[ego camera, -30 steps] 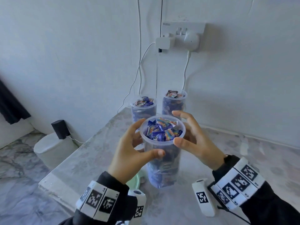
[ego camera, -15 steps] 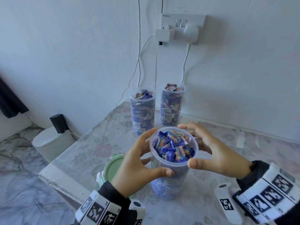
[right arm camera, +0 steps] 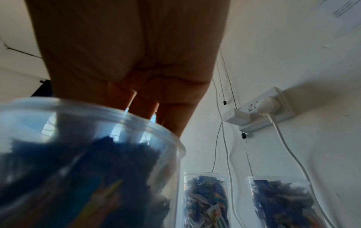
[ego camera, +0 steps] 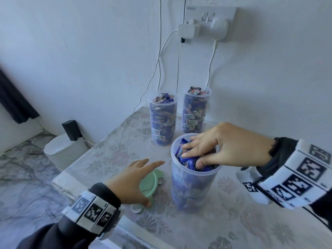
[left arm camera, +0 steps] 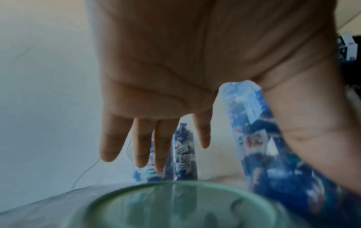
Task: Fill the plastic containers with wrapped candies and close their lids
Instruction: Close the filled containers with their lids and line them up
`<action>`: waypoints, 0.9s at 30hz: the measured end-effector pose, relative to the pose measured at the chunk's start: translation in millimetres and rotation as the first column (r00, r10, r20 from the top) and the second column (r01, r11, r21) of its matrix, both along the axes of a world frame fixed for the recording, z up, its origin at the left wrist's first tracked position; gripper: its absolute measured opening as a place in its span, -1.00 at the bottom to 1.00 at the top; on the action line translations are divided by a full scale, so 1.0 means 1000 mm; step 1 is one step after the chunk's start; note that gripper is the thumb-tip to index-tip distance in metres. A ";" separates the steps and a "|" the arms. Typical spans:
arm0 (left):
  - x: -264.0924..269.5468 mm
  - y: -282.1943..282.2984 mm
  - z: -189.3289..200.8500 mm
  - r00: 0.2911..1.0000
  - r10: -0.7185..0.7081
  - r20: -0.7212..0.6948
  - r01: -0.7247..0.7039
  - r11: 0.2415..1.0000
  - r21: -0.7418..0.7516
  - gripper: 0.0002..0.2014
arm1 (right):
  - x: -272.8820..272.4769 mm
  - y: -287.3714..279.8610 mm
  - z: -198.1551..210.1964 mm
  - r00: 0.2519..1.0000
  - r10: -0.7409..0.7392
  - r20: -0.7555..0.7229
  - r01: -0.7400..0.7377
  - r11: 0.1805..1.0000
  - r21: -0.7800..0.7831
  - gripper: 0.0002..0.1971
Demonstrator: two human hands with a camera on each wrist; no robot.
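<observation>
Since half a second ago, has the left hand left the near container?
Yes. The left hand is off the near container, now leftward over the green lid.

Background stuff: a white socket plate (ego camera: 212,17) sits high on the wall, with a square charger (ego camera: 186,31) and a round plug (ego camera: 219,26) stuck in it, white cables (ego camera: 158,65) hanging down. The surface (ego camera: 111,155) has a pale floral pattern. Left of it, a white bin (ego camera: 62,150) with a black box (ego camera: 71,130) on top, on a marbled floor (ego camera: 21,177).
</observation>
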State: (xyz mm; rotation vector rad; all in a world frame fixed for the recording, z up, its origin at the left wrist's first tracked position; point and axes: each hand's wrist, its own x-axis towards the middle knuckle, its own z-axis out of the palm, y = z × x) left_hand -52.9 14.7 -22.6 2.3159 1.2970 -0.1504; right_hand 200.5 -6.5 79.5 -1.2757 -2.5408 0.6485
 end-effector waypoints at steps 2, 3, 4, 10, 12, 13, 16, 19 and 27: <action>-0.006 0.002 -0.005 0.992 0.013 -0.127 -0.014 1.000 -0.004 0.11 | -0.004 0.002 0.001 1.000 -0.013 0.025 0.014 1.000 -0.016 -0.68; -0.008 0.003 -0.006 0.986 0.009 -0.167 -0.009 1.000 0.002 0.12 | -0.007 0.002 0.001 0.999 -0.025 0.038 0.026 0.999 -0.025 -0.69; -0.010 0.004 -0.008 0.981 0.000 -0.196 0.003 1.000 0.016 0.11 | -0.011 0.002 0.001 0.998 -0.037 0.058 0.039 0.999 -0.033 -0.71; -0.017 0.014 -0.024 0.997 0.020 -0.075 -0.014 0.996 0.084 -0.12 | -0.023 -0.001 -0.002 0.983 -0.043 0.180 0.043 0.999 0.003 -0.79; -0.018 0.016 -0.021 0.998 0.052 0.045 -0.054 0.998 0.043 -0.23 | -0.024 -0.002 -0.002 0.982 -0.051 0.180 0.048 0.999 0.023 -0.80; -0.019 0.016 -0.018 0.992 0.078 0.104 -0.081 0.996 0.027 -0.28 | -0.024 -0.002 -0.001 0.984 -0.052 0.171 0.048 0.998 0.027 -0.80; -0.020 0.020 -0.005 0.924 0.158 0.348 -0.173 0.985 0.013 -0.31 | -0.019 -0.002 0.002 0.989 -0.092 0.117 0.095 0.995 -0.020 -0.77; -0.015 0.022 0.014 0.764 0.250 0.595 -0.294 0.956 -0.024 -0.24 | -0.010 -0.007 0.003 0.996 -0.080 0.050 0.082 0.995 -0.054 -0.73; 0.025 0.005 0.065 0.570 0.102 0.815 -0.236 0.971 0.043 -0.39 | 0.015 -0.024 0.003 0.893 -0.204 -0.400 0.255 0.964 0.077 -0.78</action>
